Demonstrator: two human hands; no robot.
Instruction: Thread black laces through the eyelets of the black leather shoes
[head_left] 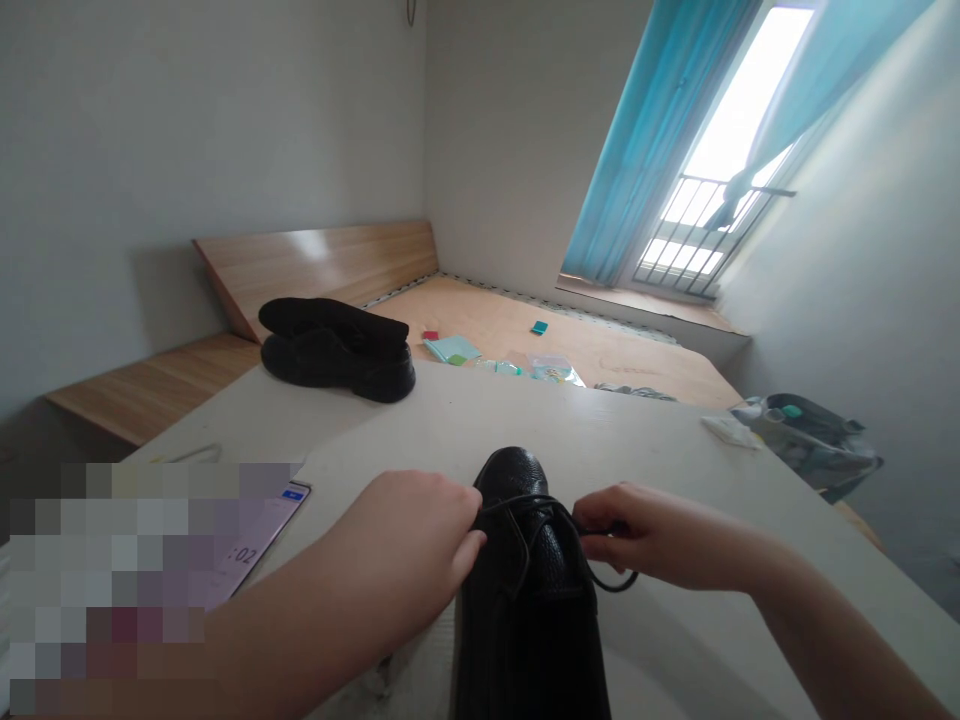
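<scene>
A black leather shoe (551,550) rests on the white table, toe pointing away from me. A thin black shoelace (621,588) crosses its tongue, with a loop hanging off the right side. At the shoe's left edge, my left hand (424,535) is closed, thumb and finger pinching the lace. My right hand (660,535) is closed on the lace to the right of the shoe, fingertips pinched together. Farther back on the left stands another black shoe (337,355), with a dark flat piece like an insole lying over its top.
A phone (266,540) lies on the white table (660,450) at left, partly blurred out. White tissue (729,432) sits near the right edge. Behind is a wooden bed base (637,355) with small packets, and a bag (817,440) stands at right.
</scene>
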